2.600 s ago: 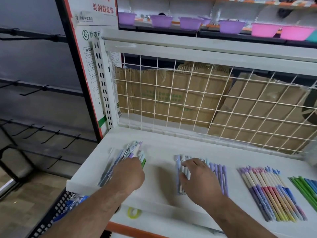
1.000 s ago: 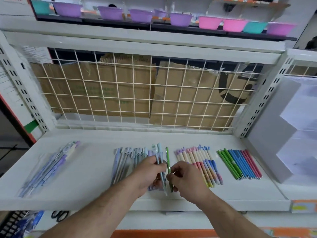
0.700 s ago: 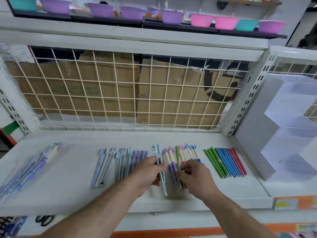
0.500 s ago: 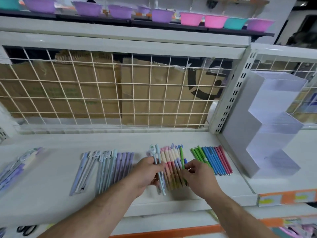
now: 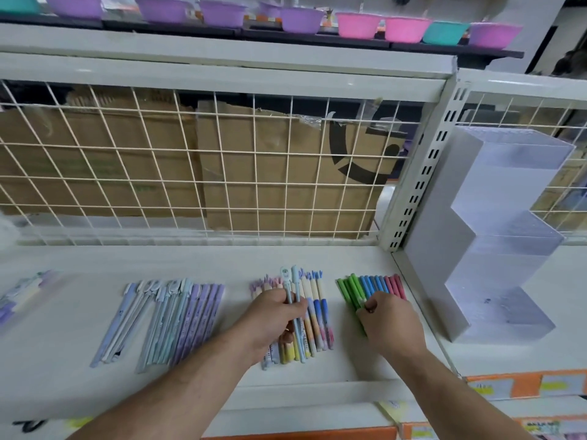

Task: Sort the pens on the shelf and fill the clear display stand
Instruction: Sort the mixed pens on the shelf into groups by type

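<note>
Head view: the left hand (image 5: 273, 315) gripped two pale-blue pens (image 5: 293, 296), fingers curled round them, above the pastel pen row (image 5: 319, 322). Curled fingertips of the right hand (image 5: 389, 322) pinched at the green pens (image 5: 347, 289). Between rows and toward its front lip, the shelf (image 5: 235, 312) lay bare. Beyond the slotted post (image 5: 422, 173), the clear display stand (image 5: 508, 249) stood well apart from both hands. Print on the pens was too small to read.

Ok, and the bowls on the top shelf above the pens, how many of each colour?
Purple bowls: 6, one small and half hidden behind the others
Pink bowls: 2
Teal bowls: 2, one cut off by the left edge
Total: 10
</note>
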The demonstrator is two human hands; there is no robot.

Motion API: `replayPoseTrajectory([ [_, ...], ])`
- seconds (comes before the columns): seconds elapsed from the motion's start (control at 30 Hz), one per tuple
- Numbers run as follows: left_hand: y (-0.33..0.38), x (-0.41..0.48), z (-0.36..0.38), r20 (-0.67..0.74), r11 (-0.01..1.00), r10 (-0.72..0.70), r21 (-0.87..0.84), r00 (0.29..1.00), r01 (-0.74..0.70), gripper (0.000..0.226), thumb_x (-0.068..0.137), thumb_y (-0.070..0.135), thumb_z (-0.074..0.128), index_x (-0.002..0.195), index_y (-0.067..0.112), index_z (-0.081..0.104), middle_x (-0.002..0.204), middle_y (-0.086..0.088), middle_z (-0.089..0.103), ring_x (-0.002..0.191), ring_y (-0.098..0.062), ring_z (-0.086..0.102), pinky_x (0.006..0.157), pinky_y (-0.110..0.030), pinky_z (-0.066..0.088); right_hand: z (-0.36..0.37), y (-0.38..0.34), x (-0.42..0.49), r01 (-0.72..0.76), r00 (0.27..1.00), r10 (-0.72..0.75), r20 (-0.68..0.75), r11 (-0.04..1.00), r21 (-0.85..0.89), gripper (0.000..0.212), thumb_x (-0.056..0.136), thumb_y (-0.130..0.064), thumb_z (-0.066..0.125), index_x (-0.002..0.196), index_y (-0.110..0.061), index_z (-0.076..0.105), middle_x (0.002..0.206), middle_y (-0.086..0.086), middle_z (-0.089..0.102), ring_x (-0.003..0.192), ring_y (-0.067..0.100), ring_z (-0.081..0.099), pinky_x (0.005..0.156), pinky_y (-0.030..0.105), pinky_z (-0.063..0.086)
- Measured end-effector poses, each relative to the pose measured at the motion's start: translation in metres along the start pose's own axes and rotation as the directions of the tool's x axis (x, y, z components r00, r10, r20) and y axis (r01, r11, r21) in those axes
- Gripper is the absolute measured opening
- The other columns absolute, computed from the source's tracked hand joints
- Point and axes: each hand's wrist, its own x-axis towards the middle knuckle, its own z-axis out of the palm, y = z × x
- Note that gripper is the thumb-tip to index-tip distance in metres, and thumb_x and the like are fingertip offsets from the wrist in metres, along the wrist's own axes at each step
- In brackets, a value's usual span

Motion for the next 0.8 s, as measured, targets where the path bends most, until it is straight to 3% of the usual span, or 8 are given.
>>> replayPoseTrajectory([
  [0.13,0.000,0.001,-0.001,-0.002,1.000,0.007,0.005,1.000,-0.007,0.019,0.097,0.021,0.065,0.100,0.003,0.069,0.084,-0.013,0.068,0.076,-0.026,0.056,0.052,-0.028,0.044,0.001,-0.002,0.000,0.030,0.999,-0.028,-0.028,0.997,0.075,0.015,0.091,-0.021,0.064,0.076,-0.024,0.061,0.065,-0.008,0.061,0.059,0.010,0.056,0.048,0.026,0.037],
  [0.23,0.001,-0.001,-0.003,0.005,1.000,0.014,-0.017,1.000,-0.014,0.015,0.096,0.020,0.067,0.098,0.005,0.070,0.084,-0.012,0.070,0.075,-0.024,0.059,0.051,-0.027,0.046,-0.001,-0.016,-0.008,0.121,0.993,-0.119,-0.023,0.964,0.239,0.018,0.090,-0.017,0.066,0.073,-0.022,0.063,0.064,-0.008,0.064,0.057,0.007,0.057,0.048,0.018,0.041],
  [0.33,0.001,-0.005,-0.007,0.010,0.998,0.031,-0.050,0.999,-0.031,0.014,0.096,0.017,0.066,0.100,0.005,0.069,0.082,-0.010,0.068,0.070,-0.021,0.062,0.051,-0.026,0.047,-0.004,-0.043,-0.024,0.162,0.969,-0.224,0.101,0.891,0.425,0.019,0.089,-0.019,0.070,0.071,-0.021,0.066,0.061,-0.005,0.067,0.053,0.006,0.059,0.049,0.017,0.045],
  [0.43,0.001,-0.012,-0.018,0.020,0.997,0.051,-0.064,0.998,-0.050,0.015,0.097,0.014,0.064,0.104,0.002,0.068,0.086,-0.010,0.070,0.070,-0.020,0.065,0.051,-0.026,0.048,0.001,-0.070,-0.041,0.091,0.914,-0.297,0.275,0.813,0.576,0.015,0.089,-0.021,0.073,0.076,-0.014,0.067,0.062,0.003,0.068,0.050,0.010,0.059,0.049,0.023,0.045],
  [0.57,-0.001,-0.024,-0.046,0.035,0.994,0.070,-0.080,0.997,-0.067,0.011,0.097,0.014,0.063,0.097,0.004,0.067,0.085,-0.012,0.067,0.070,-0.022,0.061,0.057,-0.031,0.049,0.017,-0.101,-0.057,-0.008,0.876,-0.311,0.369,0.756,0.655,0.012,0.090,-0.014,0.070,0.085,-0.007,0.063,0.061,0.004,0.068,0.046,0.015,0.058,0.041,0.022,0.040],
  [0.7,-0.006,-0.040,-0.082,-0.006,0.996,0.051,-0.072,0.999,-0.052,0.008,0.095,0.010,0.064,0.100,0.004,0.068,0.087,-0.010,0.069,0.072,-0.020,0.063,0.056,-0.029,0.049,0.035,-0.135,-0.069,-0.026,0.856,-0.329,0.399,0.744,0.668,0.011,0.092,-0.011,0.069,0.089,-0.004,0.061,0.066,0.015,0.070,0.045,0.021,0.059,0.043,0.027,0.043],
  [0.8,-0.011,-0.052,-0.113,-0.041,0.997,0.025,-0.073,0.999,-0.028,0.022,0.086,0.003,0.061,0.106,-0.001,0.068,0.082,-0.016,0.066,0.065,-0.026,0.061,0.058,-0.034,0.044,0.050,-0.161,-0.078,-0.017,0.848,-0.345,0.403,0.742,0.671,0.010,0.091,-0.009,0.069,0.089,-0.004,0.062,0.065,0.017,0.070,0.045,0.024,0.058,0.041,0.026,0.043],
])
